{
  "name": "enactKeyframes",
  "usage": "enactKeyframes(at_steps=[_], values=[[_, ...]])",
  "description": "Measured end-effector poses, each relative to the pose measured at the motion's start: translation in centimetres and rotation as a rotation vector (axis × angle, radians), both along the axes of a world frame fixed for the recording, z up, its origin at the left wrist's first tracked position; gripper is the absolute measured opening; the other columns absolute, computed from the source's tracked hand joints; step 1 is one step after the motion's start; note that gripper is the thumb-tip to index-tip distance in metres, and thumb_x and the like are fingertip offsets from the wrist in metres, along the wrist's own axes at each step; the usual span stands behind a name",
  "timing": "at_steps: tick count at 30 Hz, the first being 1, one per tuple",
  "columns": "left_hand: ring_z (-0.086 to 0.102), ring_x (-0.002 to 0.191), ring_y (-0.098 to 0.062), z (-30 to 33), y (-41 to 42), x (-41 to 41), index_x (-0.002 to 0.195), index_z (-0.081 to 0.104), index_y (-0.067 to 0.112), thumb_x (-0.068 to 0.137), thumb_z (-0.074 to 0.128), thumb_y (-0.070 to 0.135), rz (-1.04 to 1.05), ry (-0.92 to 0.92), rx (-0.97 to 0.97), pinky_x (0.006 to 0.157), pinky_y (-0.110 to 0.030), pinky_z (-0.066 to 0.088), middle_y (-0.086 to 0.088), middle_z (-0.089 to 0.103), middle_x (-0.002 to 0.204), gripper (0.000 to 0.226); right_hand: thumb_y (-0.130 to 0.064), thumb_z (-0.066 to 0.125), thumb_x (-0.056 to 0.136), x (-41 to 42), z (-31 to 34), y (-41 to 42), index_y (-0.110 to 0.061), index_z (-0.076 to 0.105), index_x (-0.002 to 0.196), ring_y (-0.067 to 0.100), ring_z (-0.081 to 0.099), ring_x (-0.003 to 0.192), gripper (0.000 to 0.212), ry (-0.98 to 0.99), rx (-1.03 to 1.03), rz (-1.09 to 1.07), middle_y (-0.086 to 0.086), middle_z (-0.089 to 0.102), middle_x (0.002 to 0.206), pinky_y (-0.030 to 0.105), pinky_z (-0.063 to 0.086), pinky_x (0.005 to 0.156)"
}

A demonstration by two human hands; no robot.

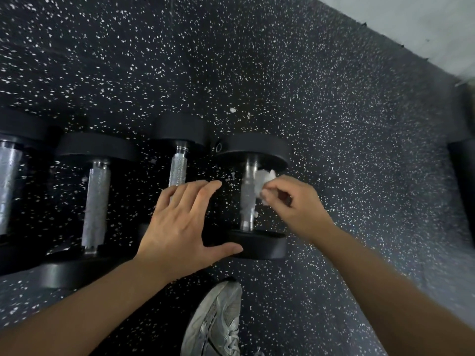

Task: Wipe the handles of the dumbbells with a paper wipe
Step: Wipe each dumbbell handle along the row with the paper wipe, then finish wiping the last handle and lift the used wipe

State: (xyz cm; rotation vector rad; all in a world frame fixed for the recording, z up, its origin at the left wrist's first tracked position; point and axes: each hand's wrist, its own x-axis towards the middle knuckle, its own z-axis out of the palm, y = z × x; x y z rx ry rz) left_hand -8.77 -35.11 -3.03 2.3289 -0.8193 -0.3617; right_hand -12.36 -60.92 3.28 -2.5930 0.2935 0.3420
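Note:
Several black dumbbells with silver knurled handles lie in a row on the speckled floor. My right hand pinches a small crumpled white paper wipe against the right side of the handle of the rightmost dumbbell. My left hand hovers flat with fingers spread, between that dumbbell and the one beside it, covering the lower part of that handle. Further left lie another dumbbell and one cut off by the frame edge.
Black rubber floor with white flecks stretches all around. My grey sneaker stands just below the hands. A dark cylindrical object sits at the right edge. A pale wall or floor strip runs along the top right.

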Motion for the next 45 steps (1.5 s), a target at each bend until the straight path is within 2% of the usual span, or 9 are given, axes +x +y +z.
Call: enactKeyframes(at_steps=[4,11,17,20,24,31,36,42,45], values=[[0.050,0.137,-0.022,-0.1,0.3,0.1,0.154,0.038,0.019,0.075,0.049,0.096,-0.021,-0.012,-0.052,0.121,-0.051,0.032,0.000,0.053,0.146,0.111,-0.046,0.065,0.093,1.5,-0.6,0.3,-0.035,0.047,0.132,0.009,0.061,0.059,0.045,0.023,-0.229,0.025,-0.011,0.067,0.076,0.033,0.055,0.060],[0.045,0.142,-0.021,-0.4,1.6,0.1,0.157,0.034,0.021,0.075,0.050,0.095,-0.024,0.019,-0.072,0.123,-0.047,0.027,0.001,0.049,0.149,0.111,-0.040,0.052,0.102,1.7,-2.2,0.7,-0.022,0.055,0.143,0.014,0.062,0.086,0.045,-0.027,-0.200,0.177,-0.003,0.061,0.112,0.038,0.055,0.077],[0.044,0.143,-0.022,-0.3,2.9,0.3,0.158,0.030,0.023,0.074,0.044,0.099,-0.027,0.012,-0.020,0.124,-0.047,0.024,0.001,0.047,0.151,0.114,-0.039,0.054,0.099,0.4,-0.6,0.3,-0.035,0.058,0.137,-0.009,0.054,0.077,0.038,0.174,-0.086,0.243,-0.021,0.061,0.096,0.019,0.049,0.083],[0.044,0.143,-0.024,0.7,3.2,0.7,0.159,0.029,0.024,0.074,0.042,0.099,-0.037,-0.009,-0.024,0.124,-0.049,0.025,0.001,0.047,0.152,0.114,-0.038,0.062,0.096,0.1,0.7,1.4,-0.036,0.065,0.130,-0.006,0.056,0.076,0.034,0.261,-0.029,0.269,-0.026,0.060,0.090,0.013,0.042,0.077],[0.045,0.142,-0.025,3.0,4.2,1.8,0.159,0.031,0.021,0.075,0.046,0.097,-0.066,-0.080,-0.012,0.122,-0.049,0.028,-0.001,0.048,0.151,0.114,-0.037,0.065,0.096,0.4,4.1,3.8,-0.039,0.065,0.129,-0.004,0.061,0.076,0.033,0.143,0.150,0.084,-0.026,0.067,0.097,0.009,0.043,0.069],[0.041,0.142,-0.023,11.5,10.5,4.4,0.159,0.032,0.020,0.076,0.054,0.091,0.054,-0.185,-0.015,0.121,-0.047,0.026,-0.001,0.047,0.151,0.112,-0.037,0.068,0.094,3.4,13.1,11.1,-0.038,0.060,0.136,-0.027,0.049,0.102,0.042,-0.052,0.238,0.046,-0.031,0.059,0.117,-0.004,0.034,0.085],[0.038,0.143,-0.022,19.2,16.4,5.4,0.161,0.029,0.020,0.079,0.049,0.090,0.132,-0.281,-0.047,0.121,-0.046,0.024,-0.001,0.046,0.152,0.109,-0.044,0.069,0.092,5.4,19.8,18.3,-0.041,0.050,0.144,-0.012,0.050,0.125,0.055,-0.144,0.224,0.120,-0.020,0.058,0.139,0.006,0.034,0.103],[0.042,0.144,-0.025,26.3,24.6,5.1,0.160,0.033,0.022,0.083,0.048,0.087,0.234,-0.376,-0.063,0.117,-0.051,0.032,-0.004,0.047,0.154,0.102,-0.049,0.070,0.089,6.0,25.8,27.4,-0.041,0.056,0.133,-0.002,0.066,0.092,0.047,-0.234,0.193,0.175,-0.014,0.072,0.103,0.024,0.052,0.088],[0.044,0.142,-0.025,29.2,29.1,4.4,0.159,0.037,0.022,0.083,0.050,0.084,0.276,-0.439,-0.054,0.115,-0.051,0.032,-0.004,0.048,0.154,0.099,-0.049,0.070,0.089,5.7,28.9,31.9,-0.039,0.060,0.124,-0.003,0.065,0.078,0.037,-0.280,0.174,0.211,-0.016,0.069,0.091,0.020,0.051,0.076]])
